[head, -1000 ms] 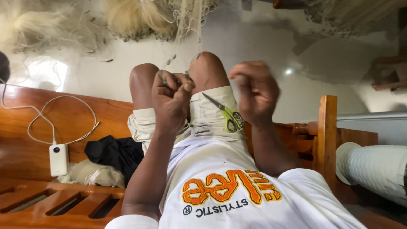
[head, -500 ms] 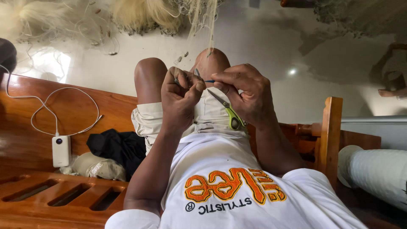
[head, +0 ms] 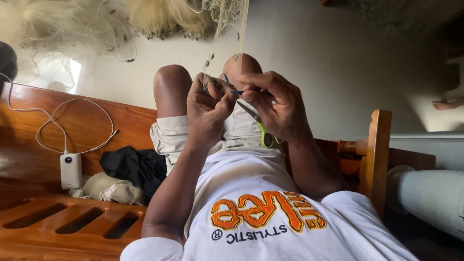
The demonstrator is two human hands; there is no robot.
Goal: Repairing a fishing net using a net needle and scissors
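Seated on a wooden bench [head: 72,125], pinched pale fishing net strands [head: 212,79] in the left hand [head: 209,108] above the knees; gripped a blue netting needle [head: 237,92] and green-handled scissors [head: 263,133] in the right hand [head: 278,108].

The person wears a white short-sleeved T-shirt [head: 270,212] with orange lettering and beige shorts [head: 169,137].
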